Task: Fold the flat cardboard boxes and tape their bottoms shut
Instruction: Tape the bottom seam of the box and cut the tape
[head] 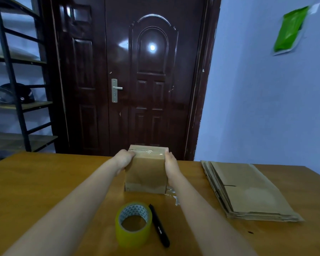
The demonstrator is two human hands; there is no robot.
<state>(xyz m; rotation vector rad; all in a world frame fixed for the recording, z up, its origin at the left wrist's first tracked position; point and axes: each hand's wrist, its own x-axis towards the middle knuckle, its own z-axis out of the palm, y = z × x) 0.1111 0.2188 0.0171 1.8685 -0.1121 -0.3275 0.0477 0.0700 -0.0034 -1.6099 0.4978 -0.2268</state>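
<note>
A folded brown cardboard box [146,172] stands upright on the wooden table [44,182], its upward face closed with shiny clear tape. My left hand [124,159] grips its left side near the top and my right hand [171,164] grips its right side. A stack of flat cardboard boxes [248,191] lies to the right. A yellow-green roll of tape [133,224] stands in front of the box, with a black pen-like tool [159,225] beside it. A scrap of clear tape [174,196] lies by the box's right foot.
A dark brown door [137,74] stands behind the table's far edge. A black metal shelf rack [17,89] with a dark helmet [9,94] is at the left. A green bag [290,28] hangs on the blue wall to the right.
</note>
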